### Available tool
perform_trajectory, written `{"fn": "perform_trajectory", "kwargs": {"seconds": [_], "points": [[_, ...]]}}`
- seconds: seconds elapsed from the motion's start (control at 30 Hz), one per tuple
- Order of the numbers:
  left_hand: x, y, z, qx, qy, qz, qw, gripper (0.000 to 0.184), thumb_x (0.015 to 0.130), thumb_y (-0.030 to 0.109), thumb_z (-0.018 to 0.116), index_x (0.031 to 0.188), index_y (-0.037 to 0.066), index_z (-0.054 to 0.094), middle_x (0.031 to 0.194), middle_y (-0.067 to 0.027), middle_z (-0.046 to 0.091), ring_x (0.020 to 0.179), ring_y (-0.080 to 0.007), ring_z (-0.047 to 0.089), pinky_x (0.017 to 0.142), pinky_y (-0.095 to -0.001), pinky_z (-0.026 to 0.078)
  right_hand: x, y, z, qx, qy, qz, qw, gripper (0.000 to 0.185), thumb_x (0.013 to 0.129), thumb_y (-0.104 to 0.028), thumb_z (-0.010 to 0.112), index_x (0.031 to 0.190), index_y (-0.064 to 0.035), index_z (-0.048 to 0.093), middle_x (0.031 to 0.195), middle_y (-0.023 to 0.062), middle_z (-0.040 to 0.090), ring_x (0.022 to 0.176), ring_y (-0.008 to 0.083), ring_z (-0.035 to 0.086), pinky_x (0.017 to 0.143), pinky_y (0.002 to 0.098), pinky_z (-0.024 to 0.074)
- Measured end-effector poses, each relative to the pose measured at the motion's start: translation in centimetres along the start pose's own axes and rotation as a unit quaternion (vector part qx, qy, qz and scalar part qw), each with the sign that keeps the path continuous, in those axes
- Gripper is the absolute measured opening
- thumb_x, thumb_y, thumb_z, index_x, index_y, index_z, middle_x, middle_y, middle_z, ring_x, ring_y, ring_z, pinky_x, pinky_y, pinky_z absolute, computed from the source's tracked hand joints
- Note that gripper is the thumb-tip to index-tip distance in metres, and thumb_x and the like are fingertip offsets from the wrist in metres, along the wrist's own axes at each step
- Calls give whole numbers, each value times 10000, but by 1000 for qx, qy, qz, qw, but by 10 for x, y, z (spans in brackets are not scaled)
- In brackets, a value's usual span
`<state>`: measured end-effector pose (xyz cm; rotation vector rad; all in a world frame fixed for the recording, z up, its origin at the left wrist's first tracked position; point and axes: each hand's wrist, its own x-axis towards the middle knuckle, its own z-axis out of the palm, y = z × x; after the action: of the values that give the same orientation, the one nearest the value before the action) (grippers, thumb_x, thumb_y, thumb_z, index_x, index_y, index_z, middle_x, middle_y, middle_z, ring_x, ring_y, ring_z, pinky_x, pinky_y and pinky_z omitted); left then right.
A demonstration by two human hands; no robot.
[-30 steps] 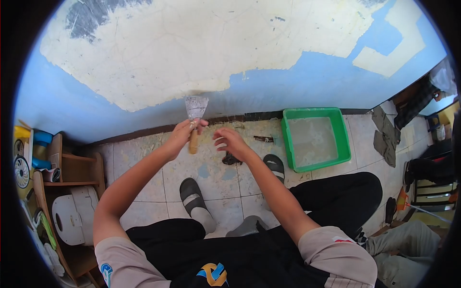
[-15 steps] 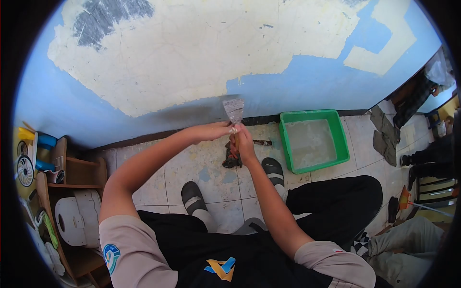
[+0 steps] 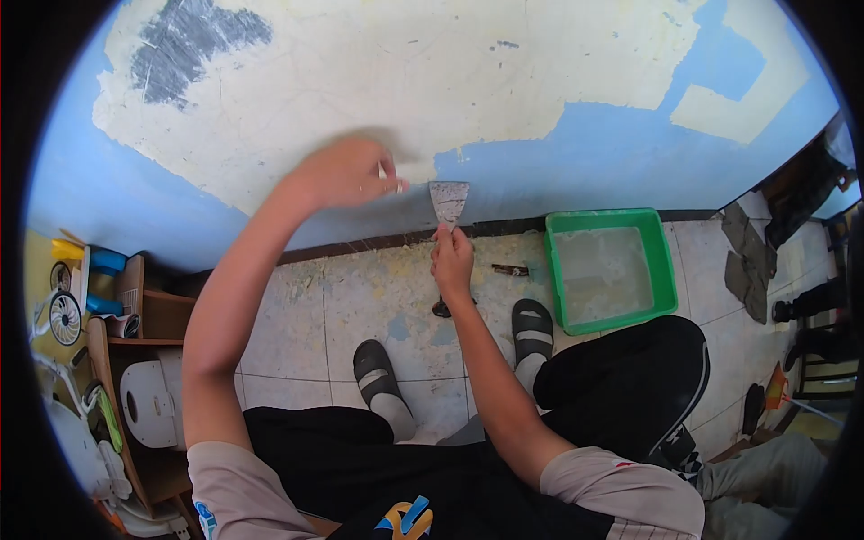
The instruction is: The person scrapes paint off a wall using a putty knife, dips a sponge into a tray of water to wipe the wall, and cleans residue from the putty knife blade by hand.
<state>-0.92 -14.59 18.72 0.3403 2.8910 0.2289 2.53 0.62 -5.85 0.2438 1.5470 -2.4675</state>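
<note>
One head-worn camera looks forward and down over the wearer's black cloth trousers (image 3: 621,373), near the patchy blue-and-cream painted wall (image 3: 315,72), its round wide-angle view including pale tiled floor (image 3: 279,351).

Wide passage between the forearms (image 3: 243,265)
Right of the paint scraper (image 3: 448,199), a green basin (image 3: 661,270) blocks the floor (image 3: 281,346).

The right hand (image 3: 453,259) grips a scraper (image 3: 449,200); from it, the left hand (image 3: 351,173) is at ten o'clock, a green tub (image 3: 665,268) at three o'clock.
</note>
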Motion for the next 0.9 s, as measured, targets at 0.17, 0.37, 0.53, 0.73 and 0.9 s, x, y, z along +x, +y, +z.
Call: {"fn": "perform_trajectory", "kwargs": {"seconds": [0.17, 0.37, 0.53, 0.73, 0.9], "points": [[0, 0, -19, -75, 18, -22, 997, 273, 904, 258, 674, 958, -8, 704, 848, -115, 678, 772, -179, 624, 712, -315, 507, 6, -7, -7, -6, 1, -2, 1000, 294, 1008, -280, 559, 807, -66, 542, 570, -51, 390, 467, 42, 342, 430, 271, 237], [-1, -11, 1, -107, 21, -9, 994, 294, 885, 272, 672, 953, -11, 709, 848, -127, 696, 781, -204, 643, 720, -337, 509, -6, -28, 2, 31, -9, 61, 998, 266, 1006, -320, 547, 844, -115, 496, 516, -29, 378, 344, 69, 275, 334, 265, 216], [-6, -19, 11, -96, 4, 13, 995, 223, 885, 181, 659, 994, -9, 697, 876, -105, 710, 784, -172, 641, 723, -318, 507, -10, -26, 11, 130, -2, 126, 983, 236, 1001, -302, 545, 848, -128, 500, 512, -18, 385, 331, 76, 275, 322, 264, 212], [-9, -22, 18, -100, -5, 6, 995, 252, 877, 214, 680, 1008, -1, 694, 879, -122, 709, 786, -191, 644, 723, -333, 507, -10, -32, 9, 112, 13, 107, 988, 227, 991, -298, 557, 846, -130, 506, 515, -16, 381, 340, 73, 271, 327, 260, 202], [-13, -26, 21, -96, -21, -10, 995, 375, 881, 354, 697, 1030, 10, 715, 894, -151, 707, 821, -253, 673, 751, -366, 517, -6, -42, -4, 49, 38, 87, 994, 240, 987, -291, 568, 834, -117, 506, 514, -21, 384, 363, 61, 271, 344, 260, 178]]}}
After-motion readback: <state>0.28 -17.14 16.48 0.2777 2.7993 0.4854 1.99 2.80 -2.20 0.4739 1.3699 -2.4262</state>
